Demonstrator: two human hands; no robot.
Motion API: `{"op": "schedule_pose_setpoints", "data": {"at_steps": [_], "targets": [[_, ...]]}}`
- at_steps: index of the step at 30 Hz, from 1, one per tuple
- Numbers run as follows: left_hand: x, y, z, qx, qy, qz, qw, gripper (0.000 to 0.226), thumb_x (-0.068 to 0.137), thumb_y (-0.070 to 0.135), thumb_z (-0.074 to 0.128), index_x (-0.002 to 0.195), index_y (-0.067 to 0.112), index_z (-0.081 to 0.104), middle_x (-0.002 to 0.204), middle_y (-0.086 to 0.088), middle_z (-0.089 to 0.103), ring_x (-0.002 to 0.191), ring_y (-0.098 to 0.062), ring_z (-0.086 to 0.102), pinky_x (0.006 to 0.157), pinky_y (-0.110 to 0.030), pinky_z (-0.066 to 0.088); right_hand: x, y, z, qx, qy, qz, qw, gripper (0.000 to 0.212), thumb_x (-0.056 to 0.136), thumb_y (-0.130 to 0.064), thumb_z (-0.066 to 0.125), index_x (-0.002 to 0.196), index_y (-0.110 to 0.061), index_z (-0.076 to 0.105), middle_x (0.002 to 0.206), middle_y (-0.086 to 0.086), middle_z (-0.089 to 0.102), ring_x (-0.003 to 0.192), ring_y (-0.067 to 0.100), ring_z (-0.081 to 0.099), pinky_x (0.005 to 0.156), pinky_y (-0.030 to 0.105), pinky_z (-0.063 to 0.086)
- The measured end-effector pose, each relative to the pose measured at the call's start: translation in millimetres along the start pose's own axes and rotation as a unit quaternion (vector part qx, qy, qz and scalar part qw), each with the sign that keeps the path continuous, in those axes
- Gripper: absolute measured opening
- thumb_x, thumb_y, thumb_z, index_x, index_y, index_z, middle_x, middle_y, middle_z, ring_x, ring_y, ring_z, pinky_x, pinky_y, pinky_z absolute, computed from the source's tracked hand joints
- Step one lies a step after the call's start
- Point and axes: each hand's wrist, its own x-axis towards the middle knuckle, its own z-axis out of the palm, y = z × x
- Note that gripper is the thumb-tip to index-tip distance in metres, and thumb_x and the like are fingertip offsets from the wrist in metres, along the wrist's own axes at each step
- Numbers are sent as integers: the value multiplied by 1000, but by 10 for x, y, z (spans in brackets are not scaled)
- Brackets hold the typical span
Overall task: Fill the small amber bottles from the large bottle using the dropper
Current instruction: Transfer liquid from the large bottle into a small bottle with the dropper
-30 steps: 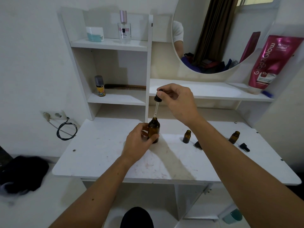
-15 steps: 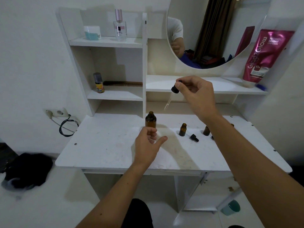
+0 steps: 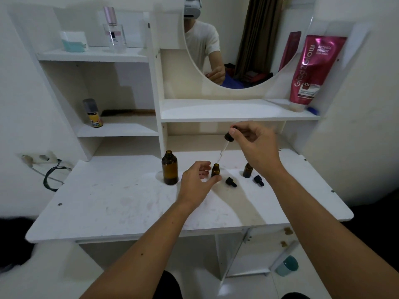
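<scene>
Head view showed one large bottle (image 3: 170, 167) upright on the table (image 3: 112, 203), two small amber bottles (image 3: 215, 170), two caps (image 3: 230, 182). Left hand (image 3: 197, 182) cupped one small bottle loosely; right hand (image 3: 254, 145) pinched the dropper (image 3: 226, 141), tip angled down-left above it.

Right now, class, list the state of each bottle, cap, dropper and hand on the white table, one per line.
Large amber glass bottle: upright, uncapped.
Nearer small amber bottle: upright, uncapped.
Farther small amber bottle: upright, uncapped.
Two black caps: lying loose.
Black-bulbed dropper: tilted above nearer bottle.
Left hand: open beside it.
Right hand: pinching dropper.
</scene>
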Motion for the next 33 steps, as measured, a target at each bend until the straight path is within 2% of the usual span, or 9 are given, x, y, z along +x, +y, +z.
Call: {"op": "schedule_pose_setpoints", "data": {"at_steps": [3,10,15,19,24,28,31,33], "targets": [[54,-14,24,12,-3,9,1000,52,82,36,87,128,23,67,111,12,72,99,-4,67,85,-16,56,11,86,-1,-9,-9,9,1000,16,95,-25,77,109,-19,79,96,-10,78,93,3,74,89,18,58],[97,-53,48,33,-8,28,999,35,86,30,85,117,20,73,101,13,75,92,-2,69,88,-20,58,15,137,44,12,-18,16,1000,12,95,-22,77,106,-19,78,94,-7,80,93,7,76,90,23,59],[99,-64,45,30,-10,27,999,34,86,30,85,115,20,73,100,14,75,92,0,70,87,-17,58,-7,121,48,-1,-27,-1,1000,10,95,-20,76,105,-18,78,94,-7,79,91,4,75,89,19,59],[99,-65,44,29,-14,26,999,30,85,30,86,112,24,72,97,18,74,91,8,67,82,-9,54,-62,145,90,-8,-36,-10,999,10,95,-17,76,105,-15,78,94,-7,79,89,4,75,87,17,58],[106,-94,48,30,-11,28,999,32,86,30,85,114,23,73,99,16,75,91,5,68,86,-15,56,-92,171,133,-18,-26,-7,999,4,94,-12,77,92,-16,77,83,-14,77,78,-7,71,78,6,50],[115,-94,54,31,-13,26,999,31,86,30,85,114,23,73,98,18,74,91,7,67,85,-13,56,-79,155,116,-13,-24,3,1000,2,94,-14,77,96,-14,79,83,-18,76,76,-10,70,78,5,49],[102,-87,49,31,-14,27,999,30,86,29,85,112,26,71,97,19,73,91,9,66,82,-9,53,-77,138,114,-22,-42,3,999,9,96,-15,75,103,-12,79,89,-11,78,82,-5,72,81,7,52],[100,-85,49,30,-12,29,999,29,86,29,85,111,27,71,96,20,72,91,10,66,82,-7,52,-75,141,121,-29,-45,5,999,5,95,-16,75,99,-14,79,91,-8,80,84,0,73,81,8,52]]}}
